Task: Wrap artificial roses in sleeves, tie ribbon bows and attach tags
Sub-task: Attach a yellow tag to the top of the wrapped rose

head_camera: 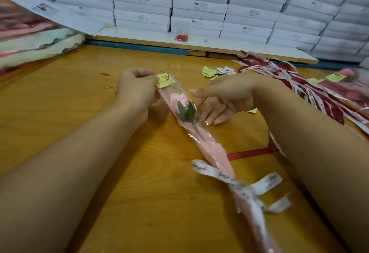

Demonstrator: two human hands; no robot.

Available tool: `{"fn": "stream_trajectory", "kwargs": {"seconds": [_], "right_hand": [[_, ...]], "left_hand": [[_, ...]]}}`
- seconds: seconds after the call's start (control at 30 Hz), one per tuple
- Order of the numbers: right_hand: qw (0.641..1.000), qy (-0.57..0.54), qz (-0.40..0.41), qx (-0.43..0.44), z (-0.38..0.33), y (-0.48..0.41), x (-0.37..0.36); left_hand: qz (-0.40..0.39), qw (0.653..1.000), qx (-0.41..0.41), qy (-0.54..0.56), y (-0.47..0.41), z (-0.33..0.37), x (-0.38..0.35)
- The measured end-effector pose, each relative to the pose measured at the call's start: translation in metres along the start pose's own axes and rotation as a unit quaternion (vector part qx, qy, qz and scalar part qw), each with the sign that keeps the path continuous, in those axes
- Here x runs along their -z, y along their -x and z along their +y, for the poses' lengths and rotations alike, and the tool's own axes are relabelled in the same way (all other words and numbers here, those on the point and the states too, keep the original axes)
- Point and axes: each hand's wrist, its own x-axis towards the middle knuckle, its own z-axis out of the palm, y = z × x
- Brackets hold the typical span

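Observation:
A pink artificial rose (176,104) with green leaves lies in a clear and pink sleeve (214,150) that runs diagonally across the wooden table (139,173). A white printed ribbon bow (247,188) is tied round the sleeve's lower stem end. A yellow tag (164,80) with a red paper clip sits at the sleeve's top edge. My left hand (136,88) pinches the sleeve's top right beside the tag. My right hand (223,101) hovers just right of the rose head, fingers loosely spread and pointing down, holding nothing.
Red and white ribbons (311,91) are heaped at the right, with loose yellow tags (211,71) beside them. A finished rose (348,81) lies at the far right. White boxes (199,5) are stacked behind. A red ribbon strip (249,153) and a loose clip (104,74) lie on the table.

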Motion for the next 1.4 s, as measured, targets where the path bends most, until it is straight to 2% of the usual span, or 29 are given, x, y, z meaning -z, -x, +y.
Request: {"fn": "stream_trajectory", "kwargs": {"seconds": [0.07, 0.23, 0.33, 0.5, 0.6, 0.7, 0.8, 0.87, 0.93, 1.0, 1.07, 1.13, 1.23, 1.33, 1.4], "right_hand": [[1.0, -0.011, -0.024, 0.01, -0.001, -0.002, -0.002], [1.0, 0.004, -0.002, 0.028, 0.001, -0.006, -0.001], [0.999, 0.0, -0.017, 0.029, 0.001, -0.006, -0.002], [0.992, -0.102, -0.075, 0.028, -0.002, -0.004, -0.008], [0.972, -0.169, -0.154, 0.059, 0.0, -0.004, -0.017], [0.952, -0.242, -0.174, 0.071, 0.001, -0.006, -0.022], [0.949, -0.271, -0.14, 0.075, -0.001, -0.006, -0.019], [0.951, -0.285, -0.095, 0.076, -0.001, -0.004, -0.017], [0.949, -0.302, -0.031, 0.082, 0.0, -0.003, -0.016], [0.945, -0.31, 0.054, 0.089, 0.001, -0.004, -0.015], [0.935, -0.321, 0.116, 0.096, 0.002, -0.006, -0.013], [0.926, -0.33, 0.155, 0.099, 0.001, -0.008, -0.012], [0.922, -0.327, 0.185, 0.097, -0.003, -0.009, -0.013], [0.925, -0.316, 0.186, 0.102, -0.007, -0.009, -0.014], [0.936, -0.265, 0.208, 0.1, -0.01, -0.006, -0.011]], "left_hand": [[0.003, 1.0, -0.002, 0.005, -0.002, 0.002, -0.001], [0.005, 0.999, 0.001, 0.047, -0.004, 0.004, 0.003], [0.01, 0.996, 0.005, 0.093, -0.005, 0.006, 0.005], [0.016, 0.982, 0.005, 0.189, -0.006, 0.009, 0.009], [0.019, 0.978, 0.003, 0.205, -0.007, 0.01, 0.01], [0.021, 0.976, 0.008, 0.216, -0.005, 0.011, 0.009], [0.004, 0.975, 0.033, 0.221, -0.003, 0.012, 0.007], [-0.035, 0.974, 0.086, 0.207, 0.001, 0.014, 0.006], [-0.12, 0.971, 0.138, 0.154, 0.009, 0.015, 0.007], [-0.234, 0.953, 0.181, 0.069, 0.018, 0.014, 0.005], [-0.304, 0.934, 0.188, -0.002, 0.026, 0.011, 0.001], [-0.343, 0.923, 0.173, -0.027, 0.034, 0.009, -0.003], [-0.374, 0.915, 0.153, -0.014, 0.042, 0.007, -0.007], [-0.356, 0.924, 0.138, -0.013, 0.044, 0.005, -0.008], [-0.34, 0.931, 0.133, -0.012, 0.046, 0.007, -0.009]]}}
